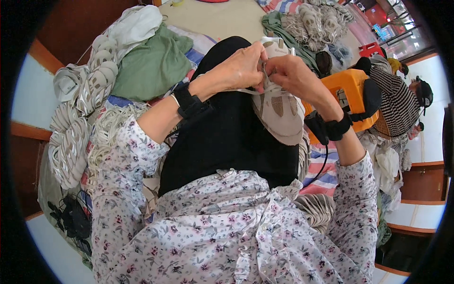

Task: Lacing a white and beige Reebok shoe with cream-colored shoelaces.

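A beige shoe upper (280,120) with brown mesh patches lies over my black-clad knee, its toe end toward me. At its lace opening my left hand (241,68) is closed in a pinch on a pale shoelace (249,91), part of which trails below the fingers. My right hand (295,78) rests over the upper from the other side, fingers bent and pinched on the lace close to the left fingertips. The fingers hide the exact spot where the lace meets the upper. Black bands circle both wrists.
Stacks of shoe uppers (71,142) and a green cloth (151,64) lie at left, with loose laces (111,128) beside them. More uppers (314,26) are heaped far right. An orange plastic stool (343,92) stands right of my hands; a person in a striped top (395,94) sits beyond.
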Tool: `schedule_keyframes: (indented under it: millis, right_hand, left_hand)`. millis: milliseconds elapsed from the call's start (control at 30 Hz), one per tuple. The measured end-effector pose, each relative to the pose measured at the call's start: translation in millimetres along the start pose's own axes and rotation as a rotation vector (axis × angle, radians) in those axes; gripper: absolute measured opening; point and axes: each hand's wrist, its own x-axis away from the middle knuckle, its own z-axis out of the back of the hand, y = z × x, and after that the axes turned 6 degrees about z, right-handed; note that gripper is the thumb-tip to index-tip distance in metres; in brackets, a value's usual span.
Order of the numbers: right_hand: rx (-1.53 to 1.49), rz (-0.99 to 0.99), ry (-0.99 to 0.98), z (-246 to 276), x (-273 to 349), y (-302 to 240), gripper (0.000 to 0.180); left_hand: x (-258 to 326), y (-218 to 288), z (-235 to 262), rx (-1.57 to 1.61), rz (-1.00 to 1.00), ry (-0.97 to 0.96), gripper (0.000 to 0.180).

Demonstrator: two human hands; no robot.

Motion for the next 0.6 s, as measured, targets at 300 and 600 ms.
schedule_keyframes:
  millis: [300, 600]
  right_hand:
    - [0.197, 0.026, 0.043, -18, 0, -3, 0.010]
    - [0.511, 0.235, 0.446, -2, 39, -1, 0.019]
  left_hand:
    - [12, 8, 0, -0.142, 0.017, 0.016, 0.029]
    - [0, 20, 7, -0.093, -0.106, 0.245, 0.019]
